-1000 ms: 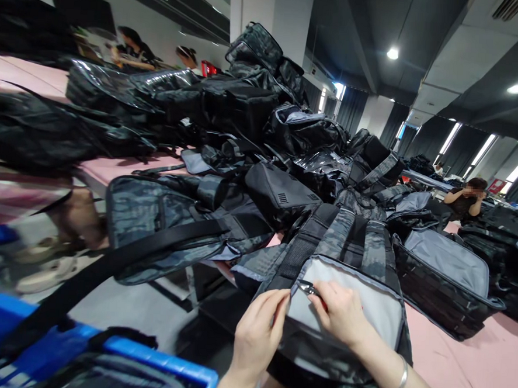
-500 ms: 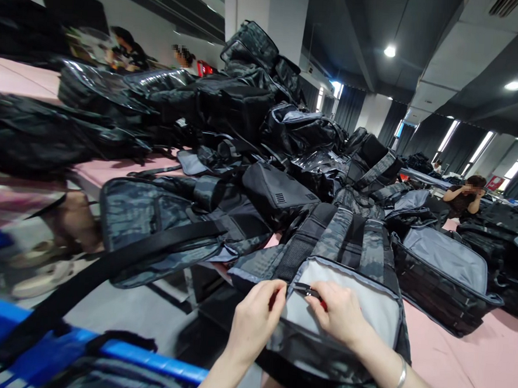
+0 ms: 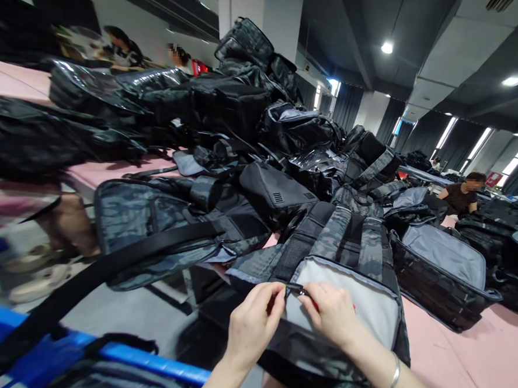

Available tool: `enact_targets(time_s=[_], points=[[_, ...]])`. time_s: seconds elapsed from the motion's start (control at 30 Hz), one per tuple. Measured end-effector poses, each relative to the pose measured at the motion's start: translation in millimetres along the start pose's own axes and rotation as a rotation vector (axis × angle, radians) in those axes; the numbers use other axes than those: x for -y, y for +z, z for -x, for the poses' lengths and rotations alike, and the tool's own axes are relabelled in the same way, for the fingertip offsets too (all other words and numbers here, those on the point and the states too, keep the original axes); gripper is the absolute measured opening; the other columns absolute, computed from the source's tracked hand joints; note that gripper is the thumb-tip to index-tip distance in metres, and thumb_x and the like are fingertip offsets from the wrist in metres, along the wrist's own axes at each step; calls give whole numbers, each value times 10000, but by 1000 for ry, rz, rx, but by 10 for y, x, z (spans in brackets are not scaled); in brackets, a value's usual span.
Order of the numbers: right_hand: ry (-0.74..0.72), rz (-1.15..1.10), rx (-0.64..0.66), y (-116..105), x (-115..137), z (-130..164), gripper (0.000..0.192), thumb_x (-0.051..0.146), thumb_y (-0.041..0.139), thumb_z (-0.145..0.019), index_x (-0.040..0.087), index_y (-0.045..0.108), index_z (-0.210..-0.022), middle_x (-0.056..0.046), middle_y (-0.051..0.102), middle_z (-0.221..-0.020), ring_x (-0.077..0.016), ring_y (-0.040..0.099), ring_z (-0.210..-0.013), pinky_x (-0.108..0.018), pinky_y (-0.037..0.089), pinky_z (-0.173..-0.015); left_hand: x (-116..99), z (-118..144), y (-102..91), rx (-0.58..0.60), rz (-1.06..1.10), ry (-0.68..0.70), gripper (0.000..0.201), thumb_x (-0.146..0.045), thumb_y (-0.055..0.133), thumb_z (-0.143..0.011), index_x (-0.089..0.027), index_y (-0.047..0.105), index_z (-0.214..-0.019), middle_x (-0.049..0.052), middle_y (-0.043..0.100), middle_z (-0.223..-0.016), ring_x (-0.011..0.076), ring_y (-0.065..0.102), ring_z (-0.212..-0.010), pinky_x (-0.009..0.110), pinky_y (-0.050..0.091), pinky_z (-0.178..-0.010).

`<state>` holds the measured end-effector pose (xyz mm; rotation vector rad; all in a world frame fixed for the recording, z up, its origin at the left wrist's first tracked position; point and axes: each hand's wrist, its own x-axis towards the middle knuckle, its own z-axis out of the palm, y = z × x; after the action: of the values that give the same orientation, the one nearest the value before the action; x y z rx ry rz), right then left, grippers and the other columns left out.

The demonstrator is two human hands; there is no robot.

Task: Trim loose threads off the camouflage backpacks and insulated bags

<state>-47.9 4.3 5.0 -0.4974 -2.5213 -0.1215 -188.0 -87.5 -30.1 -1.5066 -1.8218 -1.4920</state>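
A dark camouflage backpack [image 3: 320, 338] lies in front of me with its straps facing up and its pale lining [image 3: 353, 293] showing through an unzipped opening. On the left edge of that opening, my left hand [image 3: 258, 314] is closed in a pinch; what its fingertips grip is too small to make out. My right hand [image 3: 333, 315] is closed around thread snips [image 3: 296, 288] with black blades and a bit of red handle. The blades point left and reach my left fingertips. The hands are a short gap apart.
Many dark backpacks [image 3: 229, 104] are heaped across the pink table [image 3: 464, 353]. An open bag [image 3: 442, 275] stands at right; another [image 3: 151, 228] lies at left, its strap hanging over a blue crate [image 3: 144, 357]. Coworkers [image 3: 461, 194] sit farther back, and someone's legs [image 3: 71, 217] show at left.
My right hand has brought the snips left, so the blades now meet my left fingertips. My left hand stays nearly in place. The coworker at right has lowered their hands.
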Motion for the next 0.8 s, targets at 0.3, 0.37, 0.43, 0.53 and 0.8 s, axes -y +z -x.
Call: enact_targets(time_s=[0.3, 0.37, 0.43, 0.53, 0.8], points=[[244, -515, -196, -110, -100, 105, 180, 318, 483, -888, 186, 599, -930, -8, 625, -719, -123, 558, -593, -225, 422, -575, -32, 75, -33, -145, 425, -520, 203, -380, 536, -823, -182, 563, -858, -8, 610, -639, 134, 593, -528, 237, 506, -532], [402, -667, -267, -162, -128, 160, 219, 359, 492, -880, 178, 594, -951, 20, 559, -657, -96, 477, -518, -213, 393, -522, -115, 69, -84, -66, 468, -462, 210, -363, 496, -855, -189, 554, -753, -20, 571, -572, 126, 568, -523, 226, 486, -527], [546, -828, -339, -197, -159, 210, 270, 406, 478, -885, 172, 581, -973, 45, 464, -603, -84, 406, -492, -204, 352, -482, -211, 26, -116, 35, 470, -325, 234, -331, 469, -875, -189, 560, -714, -2, 589, -633, 123, 574, -572, 225, 482, -554], [657, -1014, -397, -231, -185, 256, 328, 458, 470, -884, 163, 566, -990, 63, 369, -574, -83, 354, -500, -198, 309, -464, -324, -140, -91, 67, 362, -98, 236, -284, 516, -853, -202, 576, -1066, 69, 637, -1016, 158, 624, -790, 271, 516, -686], [609, -979, -366, -396, -104, 263, 270, 427, 498, -878, 187, 570, -978, 46, 485, -627, -85, 412, -540, -202, 352, -520, -294, -815, 72, 207, 123, 233, 203, -349, 518, -844, -234, 669, -917, 37, 703, -894, 192, 619, -845, 329, 457, -826]])
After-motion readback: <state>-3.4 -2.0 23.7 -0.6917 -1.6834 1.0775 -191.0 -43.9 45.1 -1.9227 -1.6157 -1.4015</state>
